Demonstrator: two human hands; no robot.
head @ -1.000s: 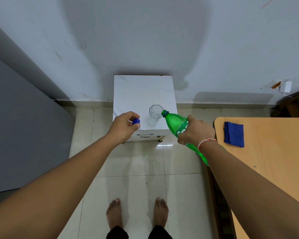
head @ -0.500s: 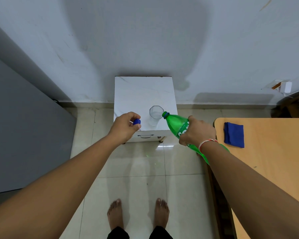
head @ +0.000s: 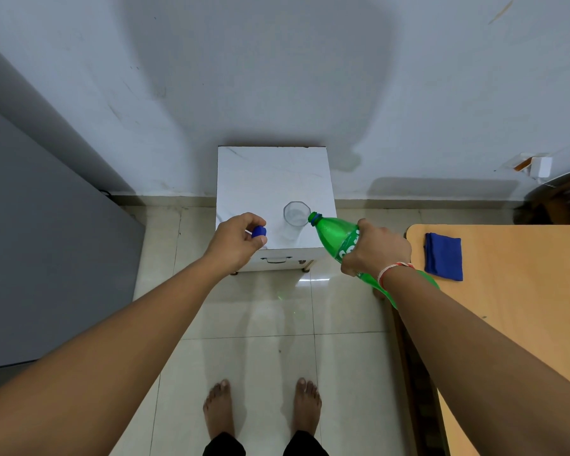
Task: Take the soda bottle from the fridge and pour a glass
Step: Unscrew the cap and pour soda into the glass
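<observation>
Hands: right hand [head: 374,247] grips tilted green plastic soda bottle [head: 338,239] mid-body; left hand [head: 237,240] pinches blue cap [head: 259,231].
Handling: bottle likely sloshy, squeezable; clear glass [head: 295,217] fragile, tippable.

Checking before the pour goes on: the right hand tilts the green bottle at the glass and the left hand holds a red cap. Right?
Not quite. The head view shows the cap pinched in the left hand is blue, not red. The rest holds: the right hand tilts the green bottle with its mouth at the rim of the glass.

Bottle's [head: 334,233] lower body behind wrist
</observation>
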